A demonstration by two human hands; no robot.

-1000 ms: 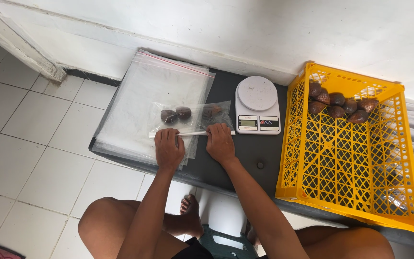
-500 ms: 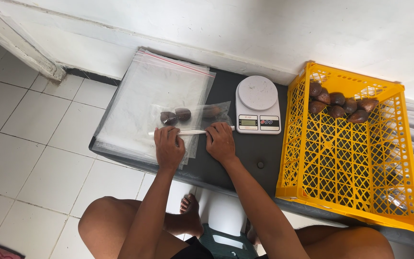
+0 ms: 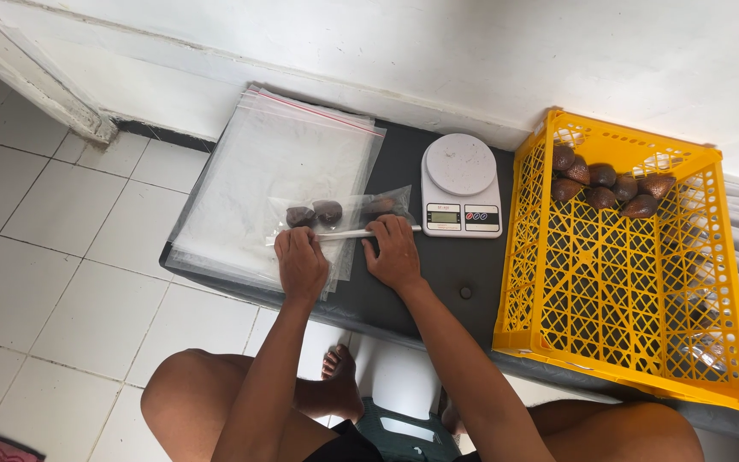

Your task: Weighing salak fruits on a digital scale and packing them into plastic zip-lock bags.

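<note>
A stack of clear bags (image 3: 254,171) lies at the tabletop's (image 3: 438,274) left end. On its near edge sits a small bag (image 3: 344,214) of brown fruit (image 3: 316,213), and both hands press its white seal strip (image 3: 344,233): the left hand (image 3: 301,261) with its grip flat on the left part, the right hand (image 3: 395,252) pinching near the right end. Sealing looks to be in hand; finishing would call for firm pressure along the strip. Rightward stand a white scale (image 3: 460,184) and a yellow crate (image 3: 622,257).
</note>
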